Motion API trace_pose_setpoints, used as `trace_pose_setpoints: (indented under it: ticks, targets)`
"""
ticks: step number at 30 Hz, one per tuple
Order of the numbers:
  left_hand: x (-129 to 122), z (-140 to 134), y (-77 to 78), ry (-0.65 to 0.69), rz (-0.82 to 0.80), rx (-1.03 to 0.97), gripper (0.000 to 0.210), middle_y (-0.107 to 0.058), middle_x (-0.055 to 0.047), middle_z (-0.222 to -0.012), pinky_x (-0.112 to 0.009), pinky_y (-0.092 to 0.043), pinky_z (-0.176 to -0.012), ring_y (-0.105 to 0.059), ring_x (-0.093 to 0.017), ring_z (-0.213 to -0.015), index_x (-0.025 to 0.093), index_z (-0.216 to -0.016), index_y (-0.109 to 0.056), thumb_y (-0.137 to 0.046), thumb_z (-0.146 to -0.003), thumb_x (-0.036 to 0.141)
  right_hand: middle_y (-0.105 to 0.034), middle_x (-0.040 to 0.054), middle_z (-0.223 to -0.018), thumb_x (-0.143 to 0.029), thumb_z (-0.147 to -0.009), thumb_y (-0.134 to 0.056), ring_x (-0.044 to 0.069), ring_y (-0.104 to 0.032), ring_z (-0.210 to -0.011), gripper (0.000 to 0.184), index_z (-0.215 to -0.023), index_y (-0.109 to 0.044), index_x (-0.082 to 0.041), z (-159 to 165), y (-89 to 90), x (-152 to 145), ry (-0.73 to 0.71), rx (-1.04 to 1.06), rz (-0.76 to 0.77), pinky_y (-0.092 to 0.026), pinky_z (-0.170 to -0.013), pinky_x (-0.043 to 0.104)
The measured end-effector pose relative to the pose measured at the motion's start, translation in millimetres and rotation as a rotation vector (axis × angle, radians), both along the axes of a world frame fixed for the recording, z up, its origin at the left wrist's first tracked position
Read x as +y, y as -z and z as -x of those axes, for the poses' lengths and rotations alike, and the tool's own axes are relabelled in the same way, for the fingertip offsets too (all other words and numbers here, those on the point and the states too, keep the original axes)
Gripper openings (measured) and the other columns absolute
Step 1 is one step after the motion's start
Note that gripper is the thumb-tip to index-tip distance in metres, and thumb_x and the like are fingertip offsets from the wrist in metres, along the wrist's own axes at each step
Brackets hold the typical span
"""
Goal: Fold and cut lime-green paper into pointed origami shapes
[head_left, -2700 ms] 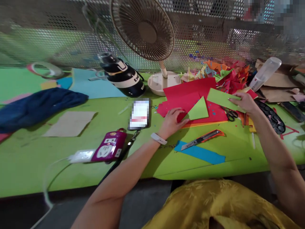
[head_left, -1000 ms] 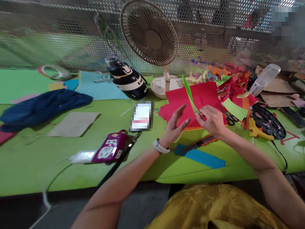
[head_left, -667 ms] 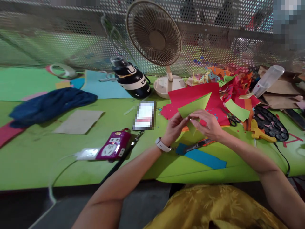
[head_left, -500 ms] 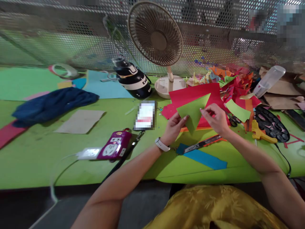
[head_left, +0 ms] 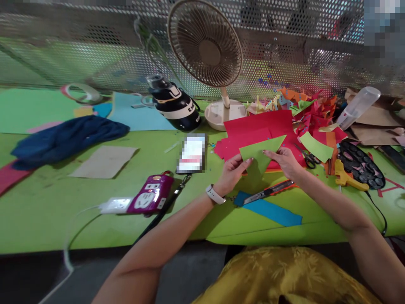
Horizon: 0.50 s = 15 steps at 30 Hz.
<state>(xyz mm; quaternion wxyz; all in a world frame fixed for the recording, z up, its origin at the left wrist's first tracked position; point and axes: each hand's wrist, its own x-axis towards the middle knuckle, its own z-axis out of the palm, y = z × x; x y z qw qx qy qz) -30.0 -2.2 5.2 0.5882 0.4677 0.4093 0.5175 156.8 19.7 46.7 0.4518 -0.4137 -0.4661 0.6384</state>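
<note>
Between my two hands is a folded piece of green paper (head_left: 257, 162), held up over the red paper sheets (head_left: 243, 128). My left hand (head_left: 232, 175) pinches its left edge, the thumb lying on the near face. At the right part of the same paper, my right hand (head_left: 284, 161) grips it between thumb and fingers. A box cutter (head_left: 268, 192) lies just below my hands, across a blue paper strip (head_left: 274, 212). Scissors (head_left: 311, 160) rest to the right of my right hand, partly under other paper.
A fan (head_left: 209, 52) and a black bottle (head_left: 177, 103) stand at the back. Left of my hands lie a phone (head_left: 191, 153), a purple power strip (head_left: 152, 194) and dark blue cloth (head_left: 69, 139). Rightward are paper scraps (head_left: 319, 109), a yellow glue gun (head_left: 348, 177) and a black tray (head_left: 360, 164).
The green paper has come down slightly and shifted right. My right hand has moved lower, and its thumb and fingers now hold the paper's right part.
</note>
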Motion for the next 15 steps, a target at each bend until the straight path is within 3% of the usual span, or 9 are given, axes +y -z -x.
trace_pose_setpoints:
  ticks: [3, 6, 15]
  targets:
    - [0.8, 1.3, 2.7, -0.076, 0.024, -0.001, 0.038, -0.057, 0.004, -0.057, -0.02, -0.041, -0.044, -0.051, -0.008, -0.049, 0.018, -0.07, -0.064, -0.079, -0.072, 0.053, -0.075, 0.003, -0.073, -0.05, -0.058, -0.086, 0.023, -0.072, -0.086, 0.033, -0.067, -0.073, -0.021, 1.7, 1.9, -2.2, -0.015, 0.023, 0.019, -0.053, -0.088, 0.037]
    - [0.9, 1.6, 3.2, -0.115, 0.023, 0.046, 0.038, -0.058, 0.003, -0.056, -0.023, -0.04, -0.044, -0.054, -0.011, -0.051, 0.018, -0.072, -0.067, -0.079, -0.072, 0.055, -0.076, 0.0031, -0.076, -0.049, -0.059, -0.086, 0.023, -0.072, -0.087, 0.032, -0.07, -0.074, -0.021, 4.8, 2.8, -4.7, -0.018, 0.056, 0.022, -0.053, -0.09, 0.038]
    - [-0.7, 1.6, 6.4, -0.133, 0.011, 0.069, 0.039, -0.057, 0.003, -0.053, -0.022, -0.038, -0.041, -0.053, -0.012, -0.049, 0.019, -0.068, -0.064, -0.078, -0.073, 0.055, -0.077, 0.0031, -0.079, -0.046, -0.052, -0.089, 0.023, -0.072, -0.088, 0.034, -0.07, -0.074, -0.021, 8.5, 6.5, -5.1, 0.016, 0.104, 0.035, -0.052, -0.094, 0.04]
